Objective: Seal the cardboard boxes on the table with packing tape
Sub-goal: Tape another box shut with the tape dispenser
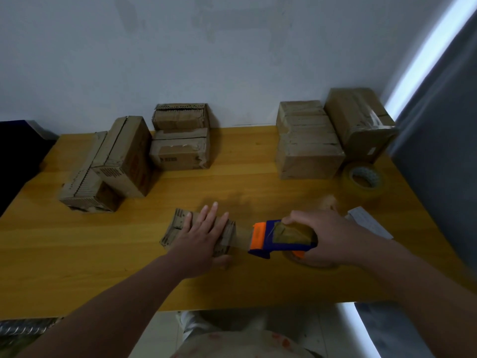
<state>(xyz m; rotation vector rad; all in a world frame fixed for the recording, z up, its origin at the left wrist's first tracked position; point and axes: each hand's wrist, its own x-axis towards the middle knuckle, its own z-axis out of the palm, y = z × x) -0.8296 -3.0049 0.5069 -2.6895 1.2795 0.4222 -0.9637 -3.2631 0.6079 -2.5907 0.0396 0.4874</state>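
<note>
Left hand flat, fingers straight, pressing small cardboard box on worktop; right hand just beside grips blue-orange tape dispenser, tape stretched to the box. Stacked boxes beyond both hands, print too blurred to read; tape roll past right hand.

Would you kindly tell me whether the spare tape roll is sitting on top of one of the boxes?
No, the spare tape roll lies on the table, in front of the right-hand boxes.
</note>
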